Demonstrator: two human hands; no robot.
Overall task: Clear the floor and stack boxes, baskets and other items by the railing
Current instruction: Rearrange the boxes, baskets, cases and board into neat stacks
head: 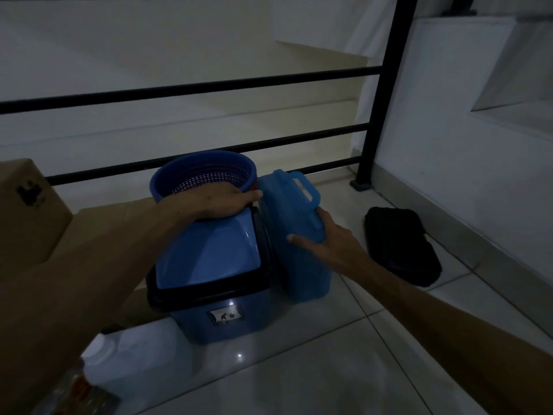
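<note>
**Blue Things Lined Up at the Railing**

Nearest us, at the lower left, a pale plastic jug [98, 351] and some dim clutter sit on the tiled floor [314, 369] — still to be cleared, we judge. Just beyond stands the blue swing-lid bin [221, 295], with cardboard boxes [27, 211] to its left.

What could go wrong lies at our right: the blue jerry can [294, 235] stands upright, tight against the bin, and it is tall and narrow. If we let go while it leans, or nudge it further, it could tip onto the tiles or knock the bin's lid. The black bag [404, 244] lying near the wall could also be underfoot as we step back.

Our right hand [326, 238] rests on the can's outer side, fingers spread and fairly straight, thumb laid across its face — pressing rather than gripping. Our left hand [224, 202] reaches across the bin's top, palm down, fingers loosely curved over the lid's far edge, at the rim of the perforated blue basket [203, 175].

Behind everything runs the black railing [209, 121], the basket standing just in front of its lowest bar.
</note>
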